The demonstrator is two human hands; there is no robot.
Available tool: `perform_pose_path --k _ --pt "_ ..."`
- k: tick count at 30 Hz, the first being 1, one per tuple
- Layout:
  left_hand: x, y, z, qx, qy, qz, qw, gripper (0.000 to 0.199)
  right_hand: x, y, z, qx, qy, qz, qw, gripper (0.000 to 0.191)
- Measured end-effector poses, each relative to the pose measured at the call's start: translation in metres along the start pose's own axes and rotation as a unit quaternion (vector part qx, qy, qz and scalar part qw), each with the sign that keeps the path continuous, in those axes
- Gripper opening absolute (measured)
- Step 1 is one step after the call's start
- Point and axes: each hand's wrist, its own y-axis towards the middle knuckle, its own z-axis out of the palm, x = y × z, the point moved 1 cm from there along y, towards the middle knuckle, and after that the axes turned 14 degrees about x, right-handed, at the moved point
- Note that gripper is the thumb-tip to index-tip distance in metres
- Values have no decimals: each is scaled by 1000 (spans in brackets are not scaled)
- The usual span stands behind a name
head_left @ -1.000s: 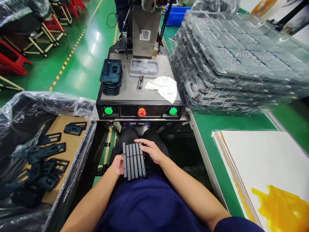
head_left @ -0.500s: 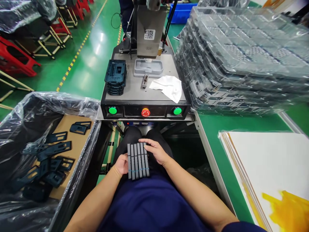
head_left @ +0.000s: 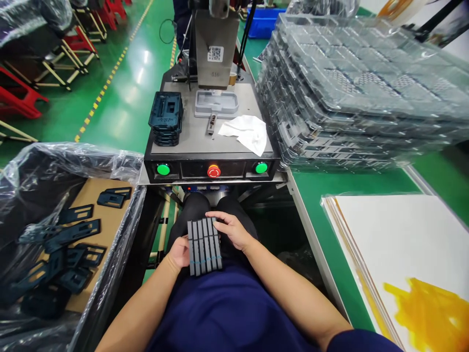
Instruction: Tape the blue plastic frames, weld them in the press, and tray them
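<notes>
A stack of dark plastic parts (head_left: 205, 249), seen edge-on as several parallel grey strips, is held over my lap. My left hand (head_left: 180, 252) grips its left side, with the fingers partly hidden behind it. My right hand (head_left: 232, 229) closes on the upper right corner, fingers along the top edge. In front, on the press's metal plate, stands another stack of dark plastic frames (head_left: 166, 117). Beside that sit a grey fixture tray (head_left: 216, 103), a small metal block (head_left: 211, 124) and a white cloth (head_left: 245, 133).
Loose dark frames (head_left: 78, 232) lie in a plastic-lined box (head_left: 126, 215) at left. Clear blister trays (head_left: 366, 93) are piled at right, above white sheets (head_left: 395, 234) with yellow film (head_left: 428, 313). Green buttons and a red stop button (head_left: 214, 170) line the press front.
The view has shifted slightly, so the bench and boxes appear a little further left. Both hands keep the same hold on the stack.
</notes>
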Motion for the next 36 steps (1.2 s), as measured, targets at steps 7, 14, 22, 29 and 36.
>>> perform_pose_path --k 7,14,22,29,36 --pt "0 1 -1 4 5 6 1000 54 -7 1 -4 13 1 -20 1000 45" --pt "1 -2 7 -16 25 -8 1000 43 -12 2 -1 -1 -17 3 1000 50" --pt "-6 -1 23 -36 124 60 990 39 -8 -4 9 -61 -250 -19 966 77" --pt "-49 -30 60 -35 384 93 918 60 -3 -23 39 33 -428 -93 898 122" --pt "-54 -46 65 -38 621 68 780 88 -26 -16 23 91 -462 -118 874 115"
